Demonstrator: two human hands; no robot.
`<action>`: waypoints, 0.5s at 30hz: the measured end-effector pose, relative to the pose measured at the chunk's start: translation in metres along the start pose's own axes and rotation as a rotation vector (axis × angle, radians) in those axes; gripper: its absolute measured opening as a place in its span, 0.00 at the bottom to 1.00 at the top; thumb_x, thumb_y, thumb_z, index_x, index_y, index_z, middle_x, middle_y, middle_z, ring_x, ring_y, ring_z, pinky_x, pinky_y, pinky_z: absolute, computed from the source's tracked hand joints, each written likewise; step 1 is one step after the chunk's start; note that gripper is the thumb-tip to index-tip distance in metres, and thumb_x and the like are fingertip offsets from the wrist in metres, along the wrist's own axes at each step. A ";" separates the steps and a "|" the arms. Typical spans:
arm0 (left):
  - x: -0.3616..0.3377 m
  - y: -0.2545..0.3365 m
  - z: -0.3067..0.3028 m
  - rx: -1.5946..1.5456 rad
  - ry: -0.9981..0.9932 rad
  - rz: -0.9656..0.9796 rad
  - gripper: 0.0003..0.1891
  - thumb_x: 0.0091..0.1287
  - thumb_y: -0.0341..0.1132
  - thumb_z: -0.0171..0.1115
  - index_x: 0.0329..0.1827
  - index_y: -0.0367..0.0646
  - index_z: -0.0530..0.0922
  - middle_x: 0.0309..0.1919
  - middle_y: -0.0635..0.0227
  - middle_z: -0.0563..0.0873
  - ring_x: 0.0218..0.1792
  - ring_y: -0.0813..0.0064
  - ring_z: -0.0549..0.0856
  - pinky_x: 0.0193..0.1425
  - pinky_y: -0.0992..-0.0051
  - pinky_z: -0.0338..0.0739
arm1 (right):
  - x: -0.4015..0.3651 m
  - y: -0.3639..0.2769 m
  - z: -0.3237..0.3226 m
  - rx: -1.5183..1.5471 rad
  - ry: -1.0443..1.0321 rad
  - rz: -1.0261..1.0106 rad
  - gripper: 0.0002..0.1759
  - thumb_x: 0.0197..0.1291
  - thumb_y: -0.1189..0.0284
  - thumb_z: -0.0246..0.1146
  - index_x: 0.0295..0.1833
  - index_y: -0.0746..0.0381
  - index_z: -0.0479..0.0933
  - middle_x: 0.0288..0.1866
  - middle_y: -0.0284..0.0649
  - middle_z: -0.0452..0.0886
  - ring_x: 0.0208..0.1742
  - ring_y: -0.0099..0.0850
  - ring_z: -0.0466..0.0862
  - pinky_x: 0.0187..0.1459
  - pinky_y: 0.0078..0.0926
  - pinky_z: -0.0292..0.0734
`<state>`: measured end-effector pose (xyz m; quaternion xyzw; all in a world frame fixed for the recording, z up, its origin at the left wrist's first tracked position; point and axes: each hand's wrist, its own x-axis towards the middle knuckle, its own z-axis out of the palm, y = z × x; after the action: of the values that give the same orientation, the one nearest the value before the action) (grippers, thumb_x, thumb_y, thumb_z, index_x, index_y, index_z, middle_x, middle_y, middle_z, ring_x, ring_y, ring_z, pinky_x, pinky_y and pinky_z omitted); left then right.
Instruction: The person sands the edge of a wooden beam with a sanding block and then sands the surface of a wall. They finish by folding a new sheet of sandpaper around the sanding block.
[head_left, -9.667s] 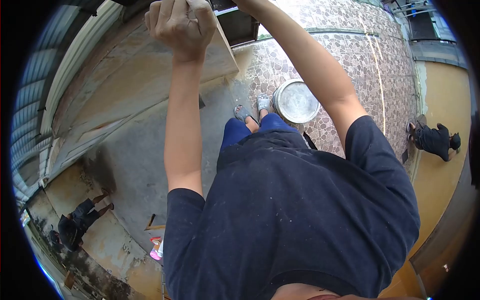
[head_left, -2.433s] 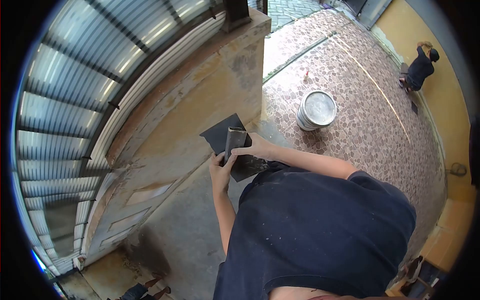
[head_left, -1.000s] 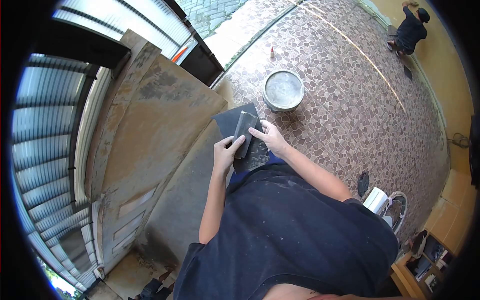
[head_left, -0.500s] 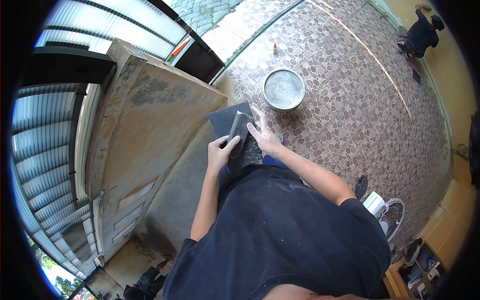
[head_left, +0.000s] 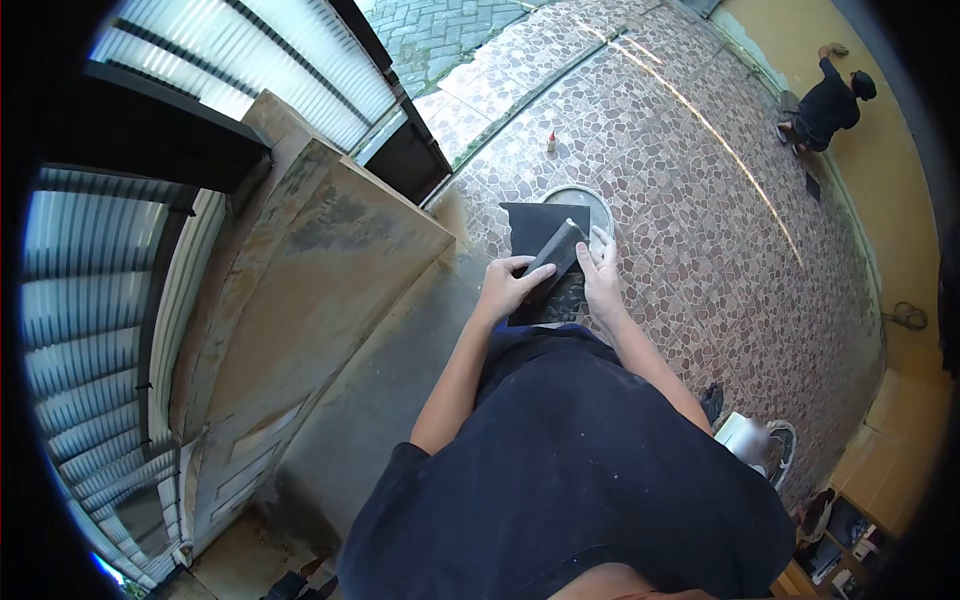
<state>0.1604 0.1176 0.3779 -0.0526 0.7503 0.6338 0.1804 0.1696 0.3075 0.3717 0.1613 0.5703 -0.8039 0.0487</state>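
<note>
My left hand [head_left: 508, 288] is closed round the lower left of a long dark block [head_left: 553, 258], its thumb lying across the top. Behind the block is a thin dark sheet [head_left: 532, 222] with an uneven edge, which covers part of a round bucket [head_left: 600, 203]. At the right side of the block is my right hand [head_left: 602, 285]. Its thumb touches the block's edge, while its pale, dusty fingers stretch upward, apart from the thumb. The block lies tilted, its upper end to the right.
A small bottle [head_left: 551, 142] stands on the patterned floor [head_left: 680, 230] beyond the bucket. To the left is a plastered low wall [head_left: 310, 260]. Another person [head_left: 828, 110] is at the yellow wall, upper right. A white object [head_left: 742, 438] is at lower right.
The view has shifted. My hands, the block and the sheet now appear farther right, with the sheet overlapping the bucket. The block leans more to the right.
</note>
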 end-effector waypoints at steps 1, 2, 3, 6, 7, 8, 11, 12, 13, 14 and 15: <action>0.005 0.003 -0.001 -0.036 -0.018 0.004 0.21 0.66 0.47 0.77 0.47 0.35 0.92 0.25 0.69 0.88 0.24 0.84 0.82 0.27 0.77 0.75 | 0.006 -0.002 0.003 0.018 0.034 -0.015 0.29 0.81 0.64 0.60 0.77 0.66 0.60 0.62 0.48 0.83 0.59 0.27 0.83 0.60 0.25 0.79; 0.010 0.005 -0.002 -0.071 -0.038 0.005 0.20 0.66 0.47 0.77 0.47 0.35 0.92 0.25 0.69 0.88 0.24 0.84 0.82 0.27 0.77 0.75 | 0.013 -0.002 0.001 0.004 0.030 -0.014 0.29 0.81 0.64 0.60 0.77 0.66 0.60 0.62 0.48 0.83 0.59 0.27 0.83 0.60 0.25 0.79; 0.016 0.002 -0.004 -0.054 -0.039 0.015 0.21 0.66 0.47 0.77 0.48 0.36 0.92 0.27 0.67 0.90 0.25 0.83 0.84 0.30 0.76 0.77 | 0.021 -0.004 -0.002 -0.002 -0.023 0.039 0.27 0.81 0.63 0.61 0.74 0.68 0.64 0.60 0.47 0.85 0.57 0.26 0.84 0.58 0.23 0.80; 0.026 -0.002 -0.013 -0.043 0.007 0.061 0.21 0.66 0.48 0.76 0.48 0.35 0.92 0.30 0.65 0.92 0.29 0.82 0.86 0.35 0.76 0.80 | 0.036 0.000 0.006 -0.005 -0.056 0.094 0.22 0.80 0.61 0.61 0.65 0.69 0.72 0.54 0.43 0.87 0.51 0.22 0.86 0.53 0.20 0.82; 0.027 0.002 -0.019 -0.057 -0.014 0.022 0.21 0.67 0.48 0.76 0.48 0.36 0.92 0.32 0.64 0.93 0.31 0.82 0.88 0.38 0.76 0.81 | 0.039 -0.003 0.011 -0.014 -0.062 0.111 0.23 0.80 0.62 0.61 0.66 0.69 0.72 0.54 0.43 0.87 0.51 0.22 0.86 0.53 0.20 0.81; 0.029 0.001 -0.024 -0.060 -0.018 0.019 0.21 0.67 0.48 0.76 0.48 0.36 0.92 0.32 0.64 0.93 0.31 0.82 0.88 0.38 0.76 0.81 | 0.041 -0.005 0.015 -0.021 -0.066 0.129 0.23 0.80 0.62 0.62 0.66 0.69 0.72 0.54 0.42 0.88 0.50 0.21 0.86 0.53 0.20 0.81; 0.036 -0.003 -0.034 -0.163 -0.018 -0.032 0.18 0.69 0.44 0.76 0.47 0.34 0.92 0.32 0.72 0.90 0.31 0.86 0.84 0.36 0.81 0.77 | 0.054 -0.006 0.026 -0.026 -0.092 0.144 0.22 0.81 0.62 0.61 0.66 0.69 0.73 0.53 0.42 0.88 0.50 0.21 0.86 0.52 0.20 0.81; 0.038 -0.004 -0.037 -0.169 -0.018 -0.037 0.18 0.69 0.44 0.76 0.47 0.34 0.92 0.32 0.72 0.90 0.31 0.86 0.84 0.36 0.81 0.77 | 0.057 -0.004 0.027 -0.013 -0.111 0.166 0.22 0.81 0.61 0.60 0.65 0.69 0.73 0.53 0.42 0.87 0.50 0.21 0.86 0.52 0.20 0.81; 0.040 -0.006 -0.039 -0.242 0.016 -0.066 0.18 0.70 0.44 0.76 0.47 0.34 0.92 0.32 0.72 0.90 0.31 0.86 0.84 0.36 0.81 0.77 | 0.061 0.000 0.027 -0.052 -0.107 0.145 0.23 0.82 0.58 0.59 0.65 0.68 0.74 0.54 0.43 0.87 0.48 0.22 0.87 0.50 0.21 0.82; 0.042 -0.008 -0.041 -0.315 0.051 -0.096 0.19 0.70 0.44 0.76 0.47 0.33 0.91 0.32 0.72 0.90 0.31 0.86 0.84 0.36 0.81 0.77 | 0.064 0.001 0.025 -0.056 -0.106 0.154 0.23 0.82 0.58 0.59 0.65 0.68 0.74 0.54 0.43 0.87 0.48 0.22 0.87 0.50 0.21 0.82; 0.044 -0.008 -0.045 -0.337 0.090 -0.083 0.19 0.70 0.44 0.76 0.47 0.33 0.91 0.33 0.72 0.90 0.32 0.86 0.84 0.36 0.82 0.77 | 0.066 -0.001 0.023 -0.074 -0.092 0.200 0.24 0.82 0.56 0.58 0.65 0.67 0.75 0.54 0.43 0.87 0.47 0.22 0.87 0.49 0.21 0.82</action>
<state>0.1126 0.0791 0.3611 -0.1411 0.6380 0.7396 0.1614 0.1027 0.2931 0.3588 0.1786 0.5778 -0.7800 0.1608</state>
